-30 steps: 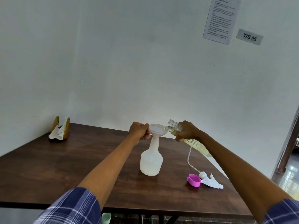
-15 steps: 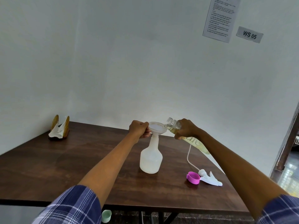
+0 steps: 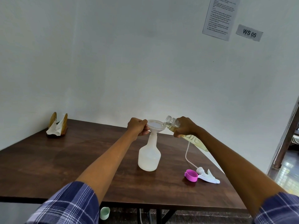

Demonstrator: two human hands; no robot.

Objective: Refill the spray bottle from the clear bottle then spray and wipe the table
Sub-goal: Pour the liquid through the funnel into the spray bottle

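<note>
A single wide-angle view comes from the person's head, facing forward and slightly down across the bench toward a wall corner. Both forearms reach away from the lens, so the hands sit mid-frame at arm's length. The wall fills the upper half; its posted sheet is probably too small to read. A doorway edges the right side.

1. A numbered workstation in a plain institutional room: a grey wall sign reads "WS 05".
2. Beside it, a printed instruction sheet is fixed to the bare white wall.
3. A dark wood-look table fills the corner, carrying a napkin holder.
4. At right, a doorway opens onto a glossy floor.
</note>
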